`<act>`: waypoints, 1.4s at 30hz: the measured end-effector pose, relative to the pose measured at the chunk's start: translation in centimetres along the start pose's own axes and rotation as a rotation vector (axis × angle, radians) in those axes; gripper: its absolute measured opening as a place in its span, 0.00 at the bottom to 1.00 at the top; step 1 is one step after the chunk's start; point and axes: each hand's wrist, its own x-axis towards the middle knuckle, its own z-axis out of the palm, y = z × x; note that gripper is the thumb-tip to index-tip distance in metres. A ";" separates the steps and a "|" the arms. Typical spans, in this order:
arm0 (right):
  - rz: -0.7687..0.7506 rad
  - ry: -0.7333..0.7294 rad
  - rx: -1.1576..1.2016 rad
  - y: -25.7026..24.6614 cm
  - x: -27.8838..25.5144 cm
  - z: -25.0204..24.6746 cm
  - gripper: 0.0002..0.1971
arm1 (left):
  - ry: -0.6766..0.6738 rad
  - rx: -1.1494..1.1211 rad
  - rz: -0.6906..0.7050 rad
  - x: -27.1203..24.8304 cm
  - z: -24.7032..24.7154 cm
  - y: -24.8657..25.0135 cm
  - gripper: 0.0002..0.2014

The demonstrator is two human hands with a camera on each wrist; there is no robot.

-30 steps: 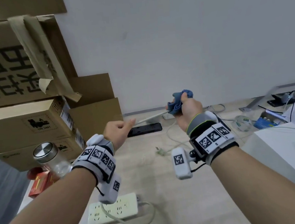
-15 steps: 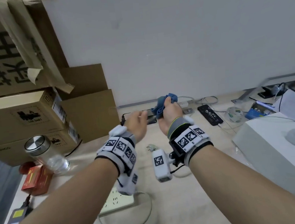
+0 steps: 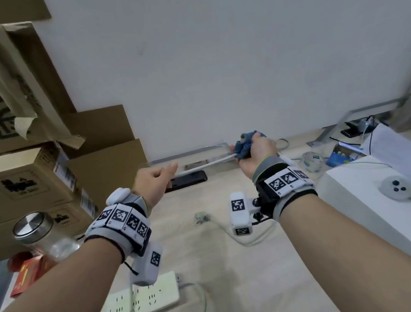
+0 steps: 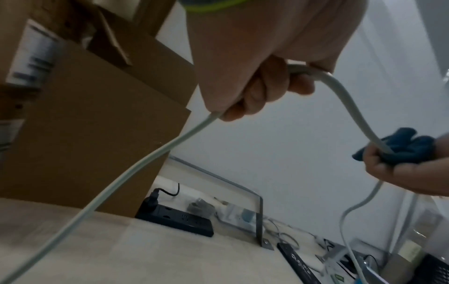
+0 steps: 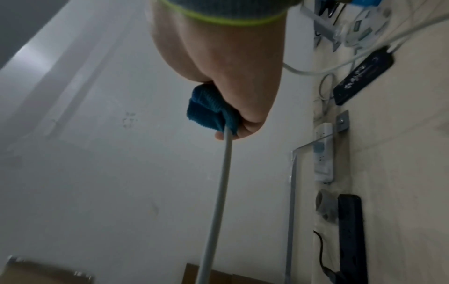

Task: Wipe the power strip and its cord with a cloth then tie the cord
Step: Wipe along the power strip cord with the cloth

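Since half a second ago, both hands have drawn apart again: the right hand (image 3: 256,151) has slid away along the cord (image 3: 207,165), leaving a longer stretch of it taut between the two fists.

That white cord runs out of the left hand (image 3: 153,182), whose fingers are curled tightly round it, and goes straight across to the right hand. In the left wrist view the cord (image 4: 136,167) enters the fist from below and leaves it on the thumb side, bending down toward the other hand. The right hand is closed around a bunched blue cloth (image 3: 244,145), and the cloth is wrapped round the cord, so the fist squeezes both together; in the right wrist view the cord (image 5: 218,192) comes out of the cloth (image 5: 209,109) just past the little finger. Below the right hand the cord hangs slack to the table, where its plug (image 3: 201,217) lies between the two forearms.

A white power strip (image 3: 142,300) lies flat on the table (image 3: 236,290) under the left forearm, near the body.

Beyond the left hand a black power strip (image 3: 189,181) lies against the wall. Cardboard boxes (image 3: 27,181) are stacked to the left of the left hand, with a steel-lidded jar (image 3: 40,235) beside that wrist. A white box (image 3: 378,215) sits to the right of the right forearm.
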 end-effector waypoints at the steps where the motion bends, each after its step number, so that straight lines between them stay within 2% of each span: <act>1: -0.027 0.012 -0.029 -0.1 -0.1 0.2 0.19 | -0.038 0.065 -0.004 0.2 0.1 0.3 0.28; 4: -0.011 -0.015 0.026 -0.1 -0.8 0.8 0.21 | -0.186 0.277 0.026 0.0 1.2 1.5 0.27; 6: -0.063 -0.037 0.044 0.9 -1.6 1.6 0.17 | -0.263 0.336 0.081 -0.4 3.0 2.8 0.25; 9: -0.147 -0.039 -0.116 3.8 -2.0 2.3 0.13 | -0.186 0.271 0.059 -0.3 5.4 4.6 0.22; 11: -0.115 -0.046 -0.167 4.6 -1.9 2.4 0.13 | -0.097 0.170 -0.001 -0.3 6.0 4.8 0.24; 13: -0.003 -0.099 -0.031 3.8 -2.0 2.1 0.14 | -0.047 0.149 0.029 -0.6 5.4 4.3 0.29; 15: -0.012 -0.095 0.068 1.8 -1.2 1.0 0.16 | -0.021 0.166 0.047 -0.9 3.6 3.1 0.32; 17: -0.032 -0.044 0.099 -0.5 0.3 -0.4 0.17 | 0.005 0.137 0.015 -0.6 1.3 1.2 0.29; 20: 0.002 0.018 0.065 -1.9 1.2 -1.7 0.17 | -0.043 0.169 0.004 -0.1 -1.0 -0.9 0.26; 24: -0.090 0.025 0.040 -0.6 0.3 -0.3 0.18 | -0.045 0.317 -0.016 1.0 -0.8 -1.4 0.27; 27: -0.120 0.029 0.007 0.7 -0.4 1.0 0.19 | -0.127 0.441 0.082 0.9 1.2 -0.4 0.30; 29: -0.128 0.013 0.042 1.7 -1.0 2.0 0.18 | -0.164 0.453 0.173 0.2 3.6 1.4 0.27; 30: -0.141 -0.006 0.049 2.2 -1.4 2.3 0.17 | -0.157 0.430 0.190 0.0 4.9 2.5 0.25; 32: -0.157 -0.019 -0.034 3.5 -1.7 3.0 0.16 | -0.118 0.366 0.138 0.3 6.4 4.1 0.25; 33: -0.150 -0.016 -0.095 4.0 -1.8 3.1 0.15 | -0.092 0.341 0.116 0.5 6.7 4.4 0.26; 35: -0.090 -0.062 -0.125 4.7 -1.7 3.1 0.14 | -0.052 0.334 0.172 0.7 6.3 4.2 0.28; 38: 0.051 -0.070 0.018 4.7 -1.7 2.6 0.12 | -0.077 0.399 0.297 -0.3 4.8 3.7 0.28; 42: 0.148 -0.055 0.144 4.3 -1.9 2.6 0.16 | -0.105 0.453 0.313 -0.7 3.8 2.7 0.29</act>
